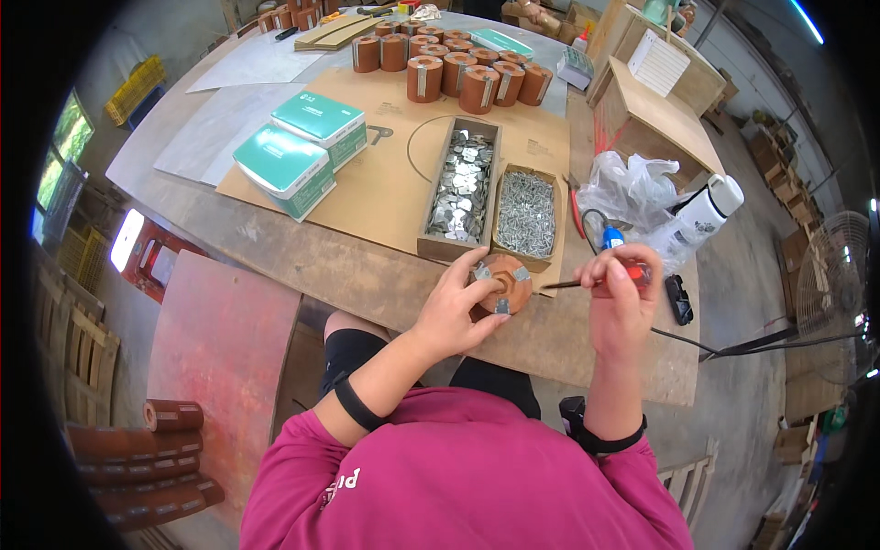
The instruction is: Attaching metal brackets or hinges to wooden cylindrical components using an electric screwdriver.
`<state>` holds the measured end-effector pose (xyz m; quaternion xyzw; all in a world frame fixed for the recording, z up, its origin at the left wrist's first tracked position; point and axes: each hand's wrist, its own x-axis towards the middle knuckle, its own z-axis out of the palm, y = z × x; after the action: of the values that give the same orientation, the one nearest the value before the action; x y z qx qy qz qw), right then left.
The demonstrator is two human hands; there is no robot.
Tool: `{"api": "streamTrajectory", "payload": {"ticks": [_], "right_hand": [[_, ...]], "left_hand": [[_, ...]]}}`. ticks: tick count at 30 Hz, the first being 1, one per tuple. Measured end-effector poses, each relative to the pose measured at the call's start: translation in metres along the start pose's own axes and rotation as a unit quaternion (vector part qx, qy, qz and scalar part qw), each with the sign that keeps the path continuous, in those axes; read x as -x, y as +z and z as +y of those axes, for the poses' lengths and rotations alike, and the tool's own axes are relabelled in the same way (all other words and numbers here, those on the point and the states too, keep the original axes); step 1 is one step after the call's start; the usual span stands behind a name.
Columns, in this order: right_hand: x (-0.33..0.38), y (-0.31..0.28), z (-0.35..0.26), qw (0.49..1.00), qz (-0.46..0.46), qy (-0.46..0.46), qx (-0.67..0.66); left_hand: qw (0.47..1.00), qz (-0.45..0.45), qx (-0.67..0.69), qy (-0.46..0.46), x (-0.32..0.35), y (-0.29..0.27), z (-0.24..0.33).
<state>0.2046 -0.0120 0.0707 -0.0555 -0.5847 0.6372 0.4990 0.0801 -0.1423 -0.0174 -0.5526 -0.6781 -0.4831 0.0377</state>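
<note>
My left hand (456, 312) grips a reddish-brown round block (516, 295) at the table's near edge. Its upturned face has a recess in the middle and several small grey metal plates around it. My right hand (621, 289) is closed around the red handle of a screwdriver (566, 284), whose dark shaft points left toward the block. Whether the tip touches the block I cannot tell. Just beyond the block stand a long wooden box of flat metal pieces (463, 188) and a cardboard box of small screws or nails (526, 215).
Several brown cylinders (424, 79) stand at the back on a cardboard sheet (390, 174). Teal boxes (317, 117) are at left. To the right lie a clear plastic bag (632, 188), a white bottle (718, 200), a blue-ended corded tool (612, 237) and a black object (678, 300).
</note>
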Motion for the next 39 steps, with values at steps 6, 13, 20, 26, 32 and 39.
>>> {"api": "streamTrajectory", "payload": {"ticks": [6,13,20,26,32,39], "right_hand": [[0.001,0.014,0.014,0.969,-0.106,0.084,-0.207],[0.003,0.026,0.030,0.982,-0.055,0.098,-0.151],[-0.001,0.029,0.030,0.986,-0.069,0.100,-0.112],[-0.001,0.025,0.031,0.977,-0.120,0.109,-0.140],[-0.001,0.029,0.029,0.980,-0.089,0.095,-0.148],[0.002,0.036,0.029,0.991,-0.054,0.093,-0.081]], "left_hand": [[0.994,-0.026,0.091,-0.062,0.004,0.003,-0.002],[0.994,-0.013,0.089,-0.060,0.005,0.005,-0.004],[0.995,0.002,0.089,-0.047,0.004,0.005,-0.006],[0.995,0.003,0.090,-0.048,0.004,0.004,-0.006],[0.995,0.006,0.089,-0.040,0.004,0.005,-0.007],[0.994,0.000,0.100,-0.049,0.004,0.004,-0.007]]}}
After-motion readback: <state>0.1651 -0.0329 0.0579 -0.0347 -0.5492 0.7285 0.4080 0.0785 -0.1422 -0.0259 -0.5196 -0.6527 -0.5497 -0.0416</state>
